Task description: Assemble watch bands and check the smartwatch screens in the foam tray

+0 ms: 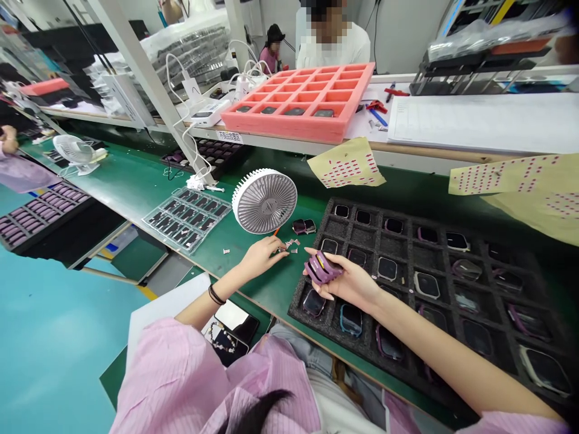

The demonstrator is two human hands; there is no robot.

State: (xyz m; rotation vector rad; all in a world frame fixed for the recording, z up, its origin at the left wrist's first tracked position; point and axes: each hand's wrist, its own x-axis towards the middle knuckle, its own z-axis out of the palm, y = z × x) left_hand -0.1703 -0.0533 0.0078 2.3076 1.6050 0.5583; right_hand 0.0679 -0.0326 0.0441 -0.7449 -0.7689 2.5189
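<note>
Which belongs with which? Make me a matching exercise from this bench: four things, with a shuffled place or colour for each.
1. Nearer fan
2. Pink-red foam tray
3. Small purple stack
4. Black foam tray

A. under the right forearm
B. held in the right hand
C. white and grey
D. on the raised shelf

Right pairs: 1-C, 2-D, 3-B, 4-A

The purple cases (322, 269) are showing a smooth, satiny finish, while the screens (388, 269) are gleaming, glossy and glasslike, against the rough, matt foam tray (364, 237). The fan (271, 205) is looking like smooth plastic, the sleeve (167, 361) like crinkled cloth.
</note>
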